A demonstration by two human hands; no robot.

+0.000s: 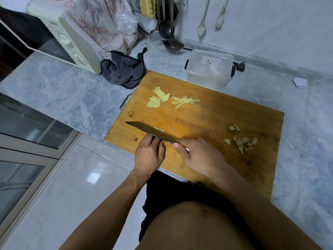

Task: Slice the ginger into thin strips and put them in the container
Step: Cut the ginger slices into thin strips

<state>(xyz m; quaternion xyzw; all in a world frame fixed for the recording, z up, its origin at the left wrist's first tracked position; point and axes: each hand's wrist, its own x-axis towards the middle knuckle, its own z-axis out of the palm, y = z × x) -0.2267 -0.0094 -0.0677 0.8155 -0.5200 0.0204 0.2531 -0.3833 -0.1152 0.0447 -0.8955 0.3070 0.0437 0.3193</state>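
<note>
A: How much ginger is out?
B: Three lots on the board (207, 127): pale slices (158, 98) and one heap of strips (185, 102) toward its far edge, brown peelings (242, 141) near its right edge.
A: Hands?
B: Right hand (200, 156) grips the knife (151, 131); a slice (159, 130) sticks to its blade. Left hand (148, 154) touches the blade with straight fingers. One lidded container (209, 71) sits beyond the board.

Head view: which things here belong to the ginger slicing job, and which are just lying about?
Job:
cutting board
ginger slices
ginger strips
ginger peelings
knife, held by right hand, left hand at the blade
container, lid on

Lying about:
microwave
dark cloth
ladles
plug
</note>
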